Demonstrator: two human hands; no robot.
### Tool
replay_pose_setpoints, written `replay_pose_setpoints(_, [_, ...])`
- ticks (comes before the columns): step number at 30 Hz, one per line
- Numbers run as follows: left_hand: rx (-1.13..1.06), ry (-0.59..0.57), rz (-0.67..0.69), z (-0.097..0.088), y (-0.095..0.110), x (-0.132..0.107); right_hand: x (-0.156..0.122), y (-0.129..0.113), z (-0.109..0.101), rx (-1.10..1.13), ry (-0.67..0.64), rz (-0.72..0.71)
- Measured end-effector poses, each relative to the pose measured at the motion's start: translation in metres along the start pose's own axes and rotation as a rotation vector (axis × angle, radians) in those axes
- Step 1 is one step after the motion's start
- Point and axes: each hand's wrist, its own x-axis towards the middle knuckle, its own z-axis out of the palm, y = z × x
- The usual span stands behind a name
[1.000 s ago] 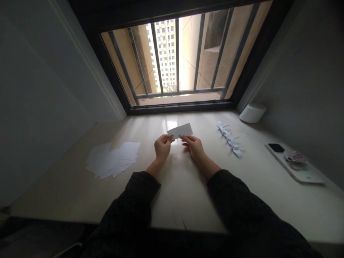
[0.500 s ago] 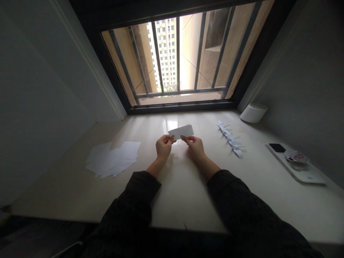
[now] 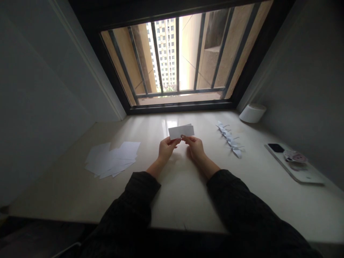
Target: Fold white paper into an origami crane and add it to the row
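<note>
A folded sheet of white paper (image 3: 180,131), a narrow rectangle, is held up above the white counter (image 3: 177,193). My right hand (image 3: 195,146) pinches its lower edge right of the middle, thumb on the near face. At the lower left edge, my left hand (image 3: 167,147) has its fingers closed against the paper, partly behind it. A second layer peeks out along the top right edge. To the left lies a loose pile of white paper sheets (image 3: 113,159). Several folded paper cranes (image 3: 229,139) stand in a row to the right.
A phone (image 3: 295,166) with a round grip on its back lies at the right. Near the window's right corner stands a white cylindrical object (image 3: 252,113). The barred window (image 3: 177,107) borders the counter's far side, with walls at both sides.
My left hand has slid slightly right along the paper's lower edge, its thumb leaving the near face. The paper has turned a little more level. My right hand stays in place.
</note>
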Motion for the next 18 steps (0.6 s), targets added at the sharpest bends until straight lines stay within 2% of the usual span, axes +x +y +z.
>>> replay_pose_setpoints(5, [0.012, 0.076, 0.005, 0.0, -0.002, 0.002, 0.002, 0.005, 0.0, 0.046, -0.031, 0.053])
replay_pose_setpoints(10, [0.033, 0.087, 0.029, -0.001, -0.002, 0.001, 0.003, 0.006, -0.001, 0.063, -0.071, 0.11])
replay_pose_setpoints(18, [0.066, 0.132, 0.064, -0.007, -0.002, 0.003, 0.011, 0.004, -0.009, -0.063, -0.022, 0.071])
